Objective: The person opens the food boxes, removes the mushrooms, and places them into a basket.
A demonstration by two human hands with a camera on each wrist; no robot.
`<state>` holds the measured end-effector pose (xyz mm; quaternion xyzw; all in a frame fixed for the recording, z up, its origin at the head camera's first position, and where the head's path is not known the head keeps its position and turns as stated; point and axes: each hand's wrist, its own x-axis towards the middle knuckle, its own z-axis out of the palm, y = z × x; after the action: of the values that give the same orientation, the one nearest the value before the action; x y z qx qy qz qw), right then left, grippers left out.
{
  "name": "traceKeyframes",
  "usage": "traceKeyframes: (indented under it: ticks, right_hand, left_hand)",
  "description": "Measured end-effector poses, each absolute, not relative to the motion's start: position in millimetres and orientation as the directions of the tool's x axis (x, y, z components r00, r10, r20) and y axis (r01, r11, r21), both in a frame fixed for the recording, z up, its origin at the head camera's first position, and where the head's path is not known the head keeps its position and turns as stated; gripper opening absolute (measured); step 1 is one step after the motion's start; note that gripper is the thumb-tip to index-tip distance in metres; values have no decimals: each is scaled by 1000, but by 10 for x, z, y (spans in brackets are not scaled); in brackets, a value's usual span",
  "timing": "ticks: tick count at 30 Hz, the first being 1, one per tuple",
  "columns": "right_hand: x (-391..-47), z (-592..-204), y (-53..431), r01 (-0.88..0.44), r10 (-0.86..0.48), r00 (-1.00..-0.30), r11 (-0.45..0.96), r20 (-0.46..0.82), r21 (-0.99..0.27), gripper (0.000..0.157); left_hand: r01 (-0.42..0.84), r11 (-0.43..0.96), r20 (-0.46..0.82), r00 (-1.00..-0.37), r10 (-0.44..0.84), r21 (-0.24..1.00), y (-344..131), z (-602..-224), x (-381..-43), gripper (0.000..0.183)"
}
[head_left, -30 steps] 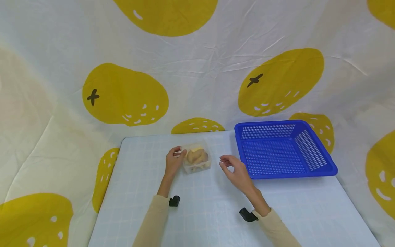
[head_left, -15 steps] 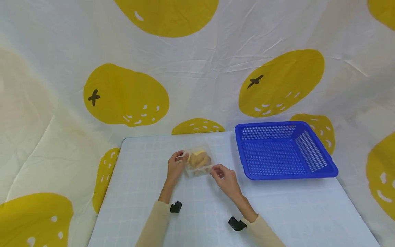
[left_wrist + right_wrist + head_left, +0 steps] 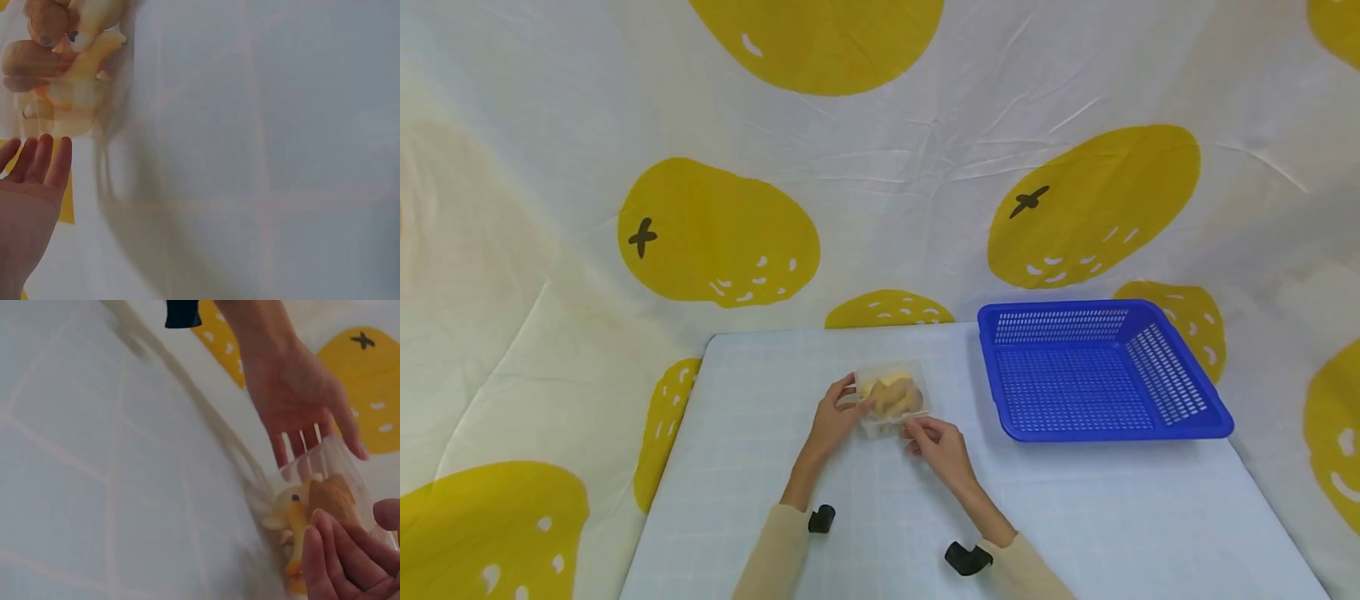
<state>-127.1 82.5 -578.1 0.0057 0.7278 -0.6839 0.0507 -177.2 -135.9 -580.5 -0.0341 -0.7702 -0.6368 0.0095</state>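
**Two hands meet at a small clear container of brown and yellow pieces**

At the far left, a pale cloth (image 3: pixel 565 350) printed with big yellow fruit shapes (image 3: pixel 718 233) hangs behind and beside the counter (image 3: pixel 752 400), which has a light, faintly checked cover. Next comes the person's left hand (image 3: pixel 838 417), its cuff beige and a black wrist device (image 3: pixel 822 519) beside it. The fingers are extended and spread against the container's left side, with the thumb well away from them – touching, not wrapped round it.

The clear container (image 3: pixel 880 431) sits toward the back of the counter, left of the basket, and brown and yellow pieces (image 3: pixel 895 397) show through its walls. At its near right corner is the right hand (image 3: pixel 942 450), fingers bent and bunched at the edge; whether they pinch it cannot be told. A second black device (image 3: pixel 967 559) sits by that wrist.

Farthest right stands a blue perforated basket (image 3: pixel 1120 434) – well apart from the container, its right end before another yellow print.
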Motion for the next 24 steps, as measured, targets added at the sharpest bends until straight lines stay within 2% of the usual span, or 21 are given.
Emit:
traceKeyframes:
  ticks: [4, 7, 15, 24]
  right_hand:
    - [-1266, -5789, 814, 145, -96, -985, -17, -142, -989, 36]
    - [-1261, -5781, 806, 184, -117, -977, -57, -176, -981, 38]
    - [-1270, -5731, 769, 276, -157, -953, -96, -259, -956, 44]
    - [-1283, -5721, 673, 337, -187, -934, -179, -304, -924, 45]
  left_hand:
    - [96, 247, 51, -982, 181, 964, -1441, -5822, -1701, 90]
    - [92, 299, 21, -973, 232, 950, -1489, -5831, -1662, 98]
    - [107, 424, -4, -967, 254, 899, -1533, -5896, -1689, 107]
    - [141, 452, 15, -962, 271, 881, -1518, -5922, -1779, 112]
